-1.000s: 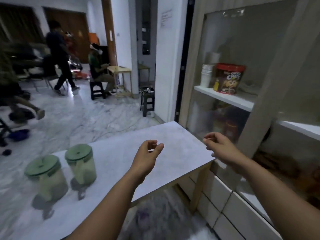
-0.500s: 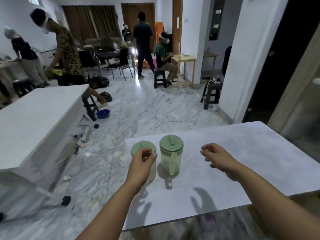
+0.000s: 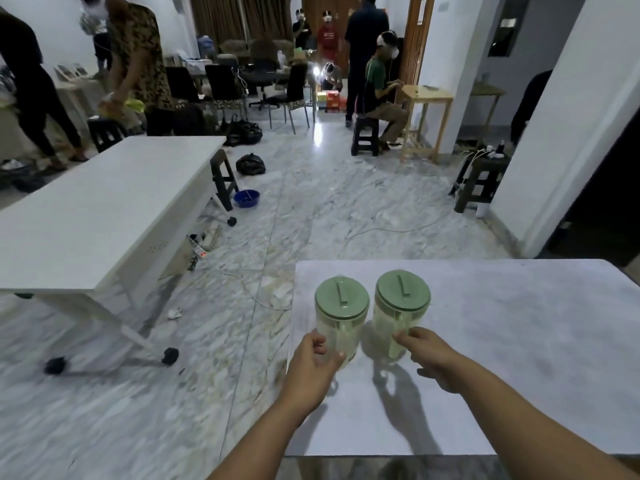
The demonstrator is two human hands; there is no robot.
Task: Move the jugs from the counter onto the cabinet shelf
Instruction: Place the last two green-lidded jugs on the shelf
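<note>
Two clear jugs with green lids stand side by side on the grey counter (image 3: pixel 502 358), near its left edge. Their handles face me. My left hand (image 3: pixel 313 358) wraps its fingers and thumb around the handle of the left jug (image 3: pixel 341 306). My right hand (image 3: pixel 427 356) pinches the handle of the right jug (image 3: pixel 401 303) low down, index finger and thumb on it. Both jugs rest upright on the counter. The cabinet shelf is out of view.
A white rolling table (image 3: pixel 97 216) stands to the left across a marble floor (image 3: pixel 311 220) with cables, a power strip and a blue bowl (image 3: pixel 246 198). Several people, chairs and stools fill the far room. A white pillar (image 3: pixel 561 133) rises at right.
My view has swung left from the cabinet to the counter's left end. Both hands have moved forward from hovering in the air and closed on the jug handles.
</note>
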